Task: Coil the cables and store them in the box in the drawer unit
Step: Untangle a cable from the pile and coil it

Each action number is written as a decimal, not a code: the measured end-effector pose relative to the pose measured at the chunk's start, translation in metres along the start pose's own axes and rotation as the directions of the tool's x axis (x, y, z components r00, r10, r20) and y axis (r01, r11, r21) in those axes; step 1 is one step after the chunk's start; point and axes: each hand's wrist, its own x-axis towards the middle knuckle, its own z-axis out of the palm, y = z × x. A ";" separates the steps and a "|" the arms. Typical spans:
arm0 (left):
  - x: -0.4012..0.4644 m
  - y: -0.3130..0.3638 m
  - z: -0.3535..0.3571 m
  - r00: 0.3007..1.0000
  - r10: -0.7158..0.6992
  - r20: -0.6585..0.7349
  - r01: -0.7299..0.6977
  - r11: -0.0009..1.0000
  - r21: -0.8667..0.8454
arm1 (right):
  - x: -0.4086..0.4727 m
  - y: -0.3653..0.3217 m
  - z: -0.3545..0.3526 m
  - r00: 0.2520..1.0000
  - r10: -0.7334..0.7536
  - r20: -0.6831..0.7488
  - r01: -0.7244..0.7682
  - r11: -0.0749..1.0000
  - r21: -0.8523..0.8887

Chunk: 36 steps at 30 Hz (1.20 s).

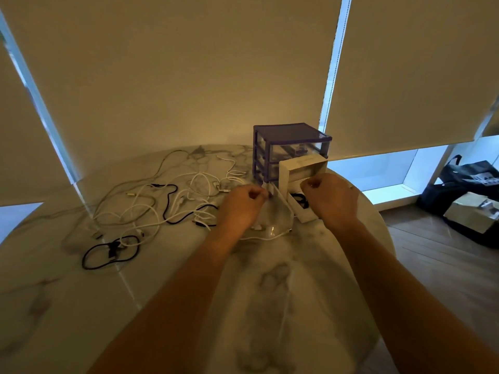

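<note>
A purple drawer unit [291, 136] with clear drawers stands at the table's far side. In front of it sits a white box [302, 214] with its lid [299, 164] raised and a coiled black cable [301, 199] inside. A clear drawer [279, 211] lies pulled out beside the box. My left hand [239, 205] hovers over that drawer, thumb and fingers pinching a thin white cable end. My right hand [333, 198] is curled in a fist above the box; what it holds is hidden. A white cable [270, 237] lies below both hands. Several loose white cables [140, 209] and black cables [108, 252] sprawl to the left.
The round marble table [189, 292] ends close on the right, above a wooden floor [437, 265]. A black bag [464, 182] and a cardboard box [469, 214] stand on the floor. Roller blinds [175, 76] hang behind the table.
</note>
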 end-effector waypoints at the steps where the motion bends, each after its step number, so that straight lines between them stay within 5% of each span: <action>1: -0.001 -0.005 -0.009 1.000 -0.006 -0.016 0.006 1.000 0.003 | -0.006 -0.006 -0.001 1.000 -0.008 0.002 0.007 0.999 0.040; 8: -0.008 -0.045 -0.065 0.990 0.016 -0.143 0.015 0.977 0.212 | -0.036 -0.057 0.012 0.975 -0.138 0.176 0.095 0.969 0.230; 15: -0.019 -0.074 -0.082 0.985 0.122 -0.125 -0.032 0.831 0.555 | -0.038 -0.091 0.055 0.885 -0.230 0.405 0.154 0.965 0.211; 23: -0.023 -0.083 -0.084 0.991 0.023 -0.133 0.056 0.827 0.560 | -0.043 -0.104 0.090 0.858 -0.314 0.407 0.347 0.938 -0.007; 30: -0.020 -0.093 -0.086 0.977 -0.105 -0.186 0.178 0.879 0.443 | -0.046 -0.105 0.101 0.853 -0.248 0.459 0.218 0.969 0.119; 36: -0.016 -0.093 -0.086 0.981 -0.141 -0.131 0.187 0.857 0.481 | -0.047 -0.108 0.102 0.848 -0.291 0.443 0.296 0.953 0.060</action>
